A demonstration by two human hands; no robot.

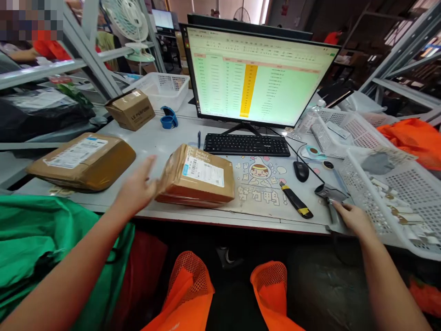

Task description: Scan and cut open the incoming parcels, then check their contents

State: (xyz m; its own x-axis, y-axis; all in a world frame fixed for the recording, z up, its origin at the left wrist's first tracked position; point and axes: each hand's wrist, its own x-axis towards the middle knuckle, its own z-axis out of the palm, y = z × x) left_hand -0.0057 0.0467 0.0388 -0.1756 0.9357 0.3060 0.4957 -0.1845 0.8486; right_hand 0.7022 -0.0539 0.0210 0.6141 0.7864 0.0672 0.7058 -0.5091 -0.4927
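At the front edge of the grey desk [165,138], the left hand [138,188], fingers spread and released, touches the left end of a brown padded mailer with a white label [200,181]. Right hand [353,218] grasps a grey handheld scanner [330,195] near the front right corner, beside a white mesh basket [406,193]. Behind: black keyboard [246,145], lit monitor [258,76], metal racking [403,59].

A pale grey tabletop [161,138] is running across the view, with a wide monitor [258,76] glowing green and yellow at its back. Grey metal shelving [86,46] is slanting up on the left, and more shelving [403,59] is rising on the right. A white fan [129,23] is standing behind the left rack. Daylight is coming in at the far top, while the space under the tabletop is lying in shadow.
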